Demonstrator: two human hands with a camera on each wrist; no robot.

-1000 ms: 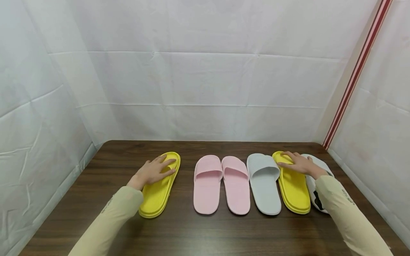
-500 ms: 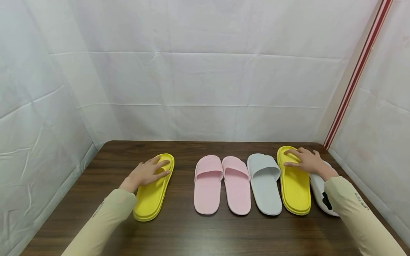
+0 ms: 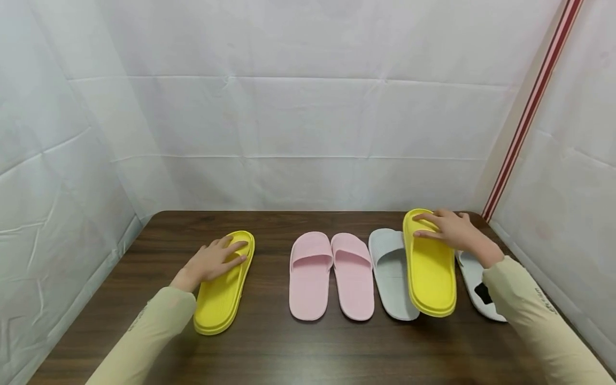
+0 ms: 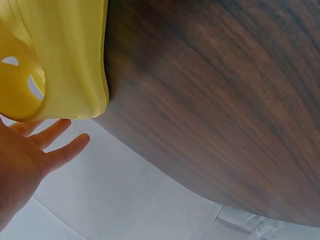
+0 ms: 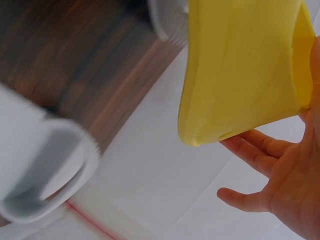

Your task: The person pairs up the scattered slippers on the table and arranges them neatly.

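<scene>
At the left of the table, my left hand (image 3: 209,262) holds a yellow slipper (image 3: 218,302) by its strap end, fingers spread over it. The left wrist view shows the hand (image 4: 20,165) against the slipper's edge (image 4: 70,60), with some fingers partly hidden. My right hand (image 3: 452,230) grips the other yellow slipper (image 3: 433,275) at its strap end. That one is raised and overlaps part of a grey slipper (image 3: 392,289). Another pale grey slipper (image 3: 474,278) with a black patch lies under the right wrist, partly covered.
Two pink slippers (image 3: 309,289) lie side by side at mid-table, left of the grey one. The dark wooden table (image 3: 308,353) meets white cloth walls (image 3: 308,117) behind and at both sides. A red stripe (image 3: 529,117) runs down the right corner.
The left yellow slipper has shifted left with my left hand. My right hand has lifted its yellow slipper off the table, bringing it over the grey slipper's right side.
</scene>
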